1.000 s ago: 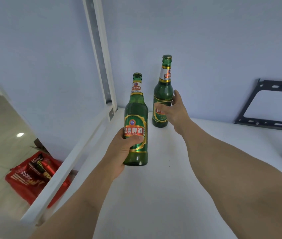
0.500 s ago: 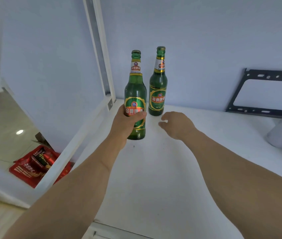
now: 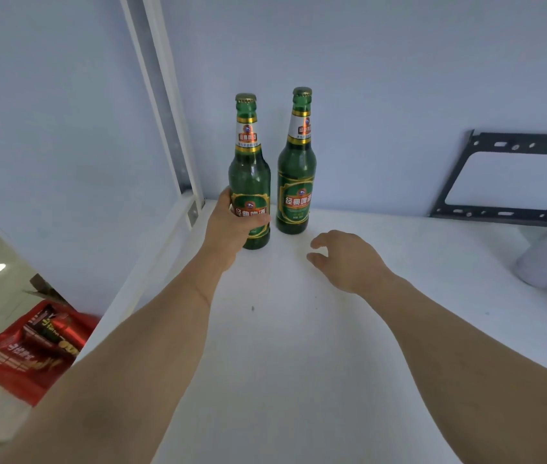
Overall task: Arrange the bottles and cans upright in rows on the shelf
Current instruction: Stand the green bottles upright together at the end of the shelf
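I've got two green glass beer bottles at the far end of the white shelf [image 3: 298, 346], both upright and close to the back wall. The left bottle [image 3: 249, 169] has a gold crown cap, a white neck label with gold bands and a green body label edged in gold with a red band. My left hand [image 3: 232, 226] grips it low on the body, fingers curled round the label, thumb across the front. Its base looks to be on the shelf or a hair above; I cannot tell which. The right bottle [image 3: 296, 175] stands free just beside it, slightly farther back, with the same cap and labels. My right hand [image 3: 345, 259] hovers over the shelf, near the foot of the right bottle but apart from it, fingers loosely curled, holding nothing.

Compared with half a second ago, the left bottle has gone farther back and now sits almost level with its neighbour. The right hand has drawn back a little to the right. A second ago that hand was on the right bottle, and the left bottle was up in the air.

Writing: the red band carries white Chinese characters. On the right bottle they look like 经典啤酒; smaller print is too blurred.

Down on the floor at the left lies a red printed carton [image 3: 31, 349].
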